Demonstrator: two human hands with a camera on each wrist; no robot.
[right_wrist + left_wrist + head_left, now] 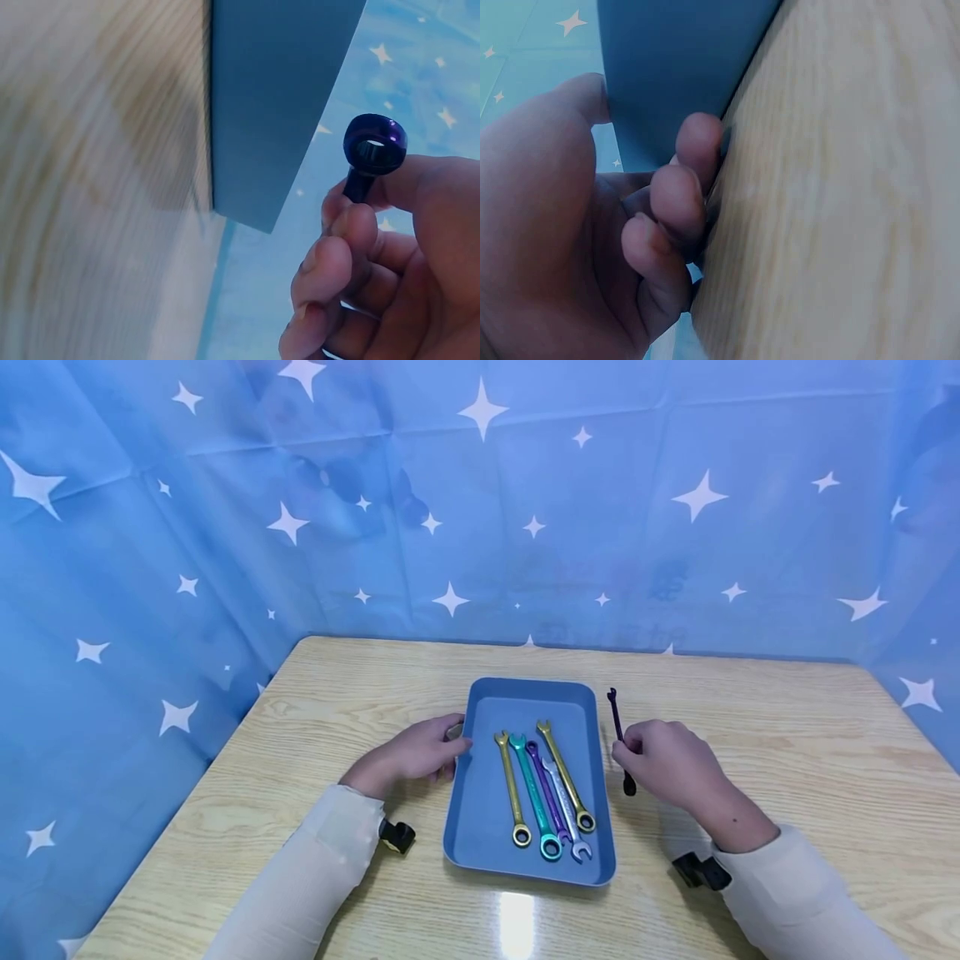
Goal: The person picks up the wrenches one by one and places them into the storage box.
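My right hand (671, 764) pinches a dark purple combination wrench (616, 717) between thumb and fingers, just right of the tray. Its open end points away from me; the ring end (375, 126) sticks out of the grip in the right wrist view. At the tray's left side, my left hand (420, 750) holds the rim, thumb on top and fingers curled low against the outer wall (667, 82). Inside the blue-grey tray (476, 814) lie a gold wrench (512, 785), a teal wrench (535, 793), a purple wrench (547, 789), a silver wrench (564, 806) and another gold wrench (564, 772).
The tray stands on a light wood-grain table (360, 685). Behind and to the left hangs a blue curtain (600, 527) with white stars. Each wrist carries a small black camera mount (397, 836) at the sleeve.
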